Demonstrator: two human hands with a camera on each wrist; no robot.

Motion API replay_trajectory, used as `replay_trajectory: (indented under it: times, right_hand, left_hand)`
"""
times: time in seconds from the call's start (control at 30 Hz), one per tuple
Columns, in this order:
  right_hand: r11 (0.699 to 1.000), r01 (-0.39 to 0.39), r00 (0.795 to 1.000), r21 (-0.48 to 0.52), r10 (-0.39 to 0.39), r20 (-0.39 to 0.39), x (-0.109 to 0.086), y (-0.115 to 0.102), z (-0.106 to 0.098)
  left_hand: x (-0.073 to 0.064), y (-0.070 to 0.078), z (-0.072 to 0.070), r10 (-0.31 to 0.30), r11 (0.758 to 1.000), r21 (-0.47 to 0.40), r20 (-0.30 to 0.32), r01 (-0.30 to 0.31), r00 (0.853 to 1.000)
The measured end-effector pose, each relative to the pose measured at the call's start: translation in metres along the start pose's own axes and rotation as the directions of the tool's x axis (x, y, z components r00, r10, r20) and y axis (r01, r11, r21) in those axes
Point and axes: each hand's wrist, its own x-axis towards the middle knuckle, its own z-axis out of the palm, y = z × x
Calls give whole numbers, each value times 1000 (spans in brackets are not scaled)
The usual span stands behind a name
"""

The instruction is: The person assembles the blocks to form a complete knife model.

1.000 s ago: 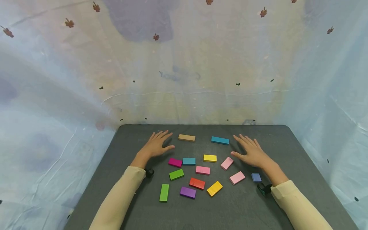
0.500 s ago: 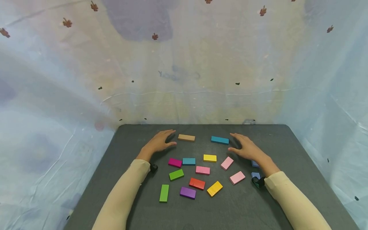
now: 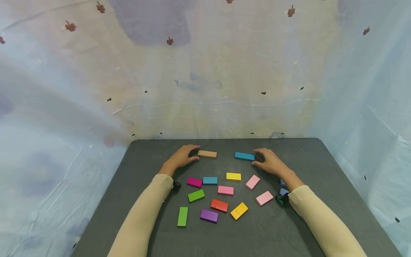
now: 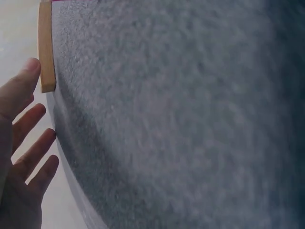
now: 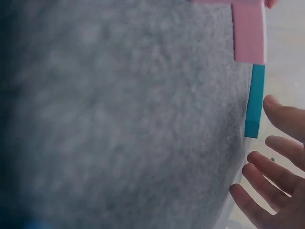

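In the head view, my left hand [image 3: 180, 157] is beside the left end of a tan wooden block [image 3: 207, 154], thumb and fingers spread to either side. The left wrist view puts the thumb close to that block [image 4: 46, 47]; contact cannot be made out. At the right end of a long blue block [image 3: 244, 156] is my right hand [image 3: 272, 163], its fingers apart. Seen from the right wrist, the thumb is near the blue block [image 5: 255, 101], the other fingers loosely extended. Both blocks lie flat on the dark grey table [image 3: 244, 235] near its far edge.
Several coloured blocks lie nearer the body, among them magenta [image 3: 194, 182], teal [image 3: 210, 181], yellow [image 3: 233, 177], pink [image 3: 253, 182], red [image 3: 219, 205], purple [image 3: 209, 216] and green [image 3: 182, 217]. Blue blocks [image 3: 284, 191] are partly hidden by the right wrist. A patterned sheet [image 3: 205, 71] surrounds the table.
Both hands have moved inward, the left toward the tan block and the right toward the blue block. Their spread fingers have drawn in somewhat. The blocks stay in place.
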Motion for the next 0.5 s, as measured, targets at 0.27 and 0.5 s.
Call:
replay_trajectory:
  times: [0.27,0.5]
  right_hand:
    - [999,25,1000,-20,-26,-15,9,-3,3]
    - [999,20,1000,-29,-20,-11,16,-3,6]
  left_hand:
    - [6,5,6,23,1000,18,-20,-23,1000]
    - [8,9,9,6,999,40,-49,-4,999]
